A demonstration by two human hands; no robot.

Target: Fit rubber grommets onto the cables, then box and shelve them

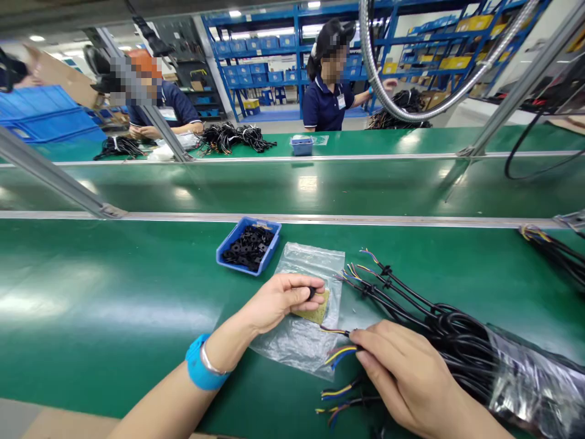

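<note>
Slanting inward over a clear plastic zip bag (292, 355), the left hand (282, 297) pinched a small, rounded black part (312, 292); the right hand (402, 369), its back turned up, gripped a black cable's wire-tipped end (342, 332) beside the bag.

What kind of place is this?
Probably a factory workshop: there's a long green workbench, a bundle of black cables, and tall blue storage shelves at the back.
</note>
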